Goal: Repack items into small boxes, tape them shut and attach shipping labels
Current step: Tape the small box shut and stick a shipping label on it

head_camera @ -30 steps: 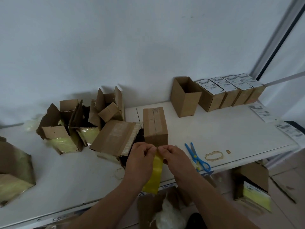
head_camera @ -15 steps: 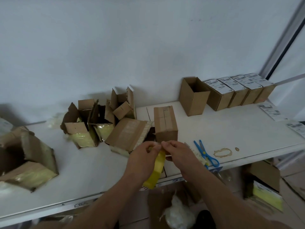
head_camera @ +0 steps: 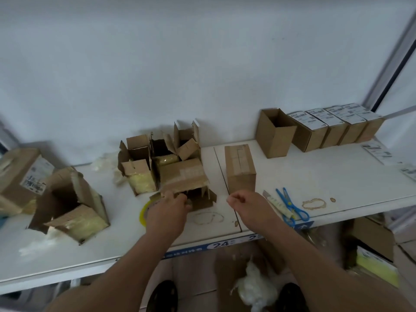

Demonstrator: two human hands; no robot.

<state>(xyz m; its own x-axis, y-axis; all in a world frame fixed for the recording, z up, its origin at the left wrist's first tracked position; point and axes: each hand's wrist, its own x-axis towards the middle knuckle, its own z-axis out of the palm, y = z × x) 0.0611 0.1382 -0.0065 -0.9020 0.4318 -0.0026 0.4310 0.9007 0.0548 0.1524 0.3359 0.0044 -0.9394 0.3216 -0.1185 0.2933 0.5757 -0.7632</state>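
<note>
My left hand [head_camera: 167, 210] grips the yellow tape roll [head_camera: 143, 213] low over the white shelf [head_camera: 337, 176], just in front of a torn carton [head_camera: 183, 176]. My right hand [head_camera: 246, 202] is held apart to the right, thumb and forefinger pinched as on the tape's loose end; the strip itself is too thin to make out. Right behind that hand stands a closed small box [head_camera: 239, 167], tape along its top. An open, empty small box [head_camera: 275, 134] stands further back, beside a row of labelled boxes [head_camera: 333, 127]. Loose shipping labels [head_camera: 378, 152] lie at the far right.
Blue scissors [head_camera: 291, 204] and a utility knife [head_camera: 275, 202] lie right of my right hand. Torn cartons with yellow packets [head_camera: 140, 165] crowd the middle left; a big open carton [head_camera: 69, 206] and a labelled one [head_camera: 20, 176] stand further left. More cartons and plastic wrap lie below the shelf.
My hands, together on the tape roll before, have separated: the left carried the roll left and down to the shelf, the right stayed near the closed box. The view swung left.
</note>
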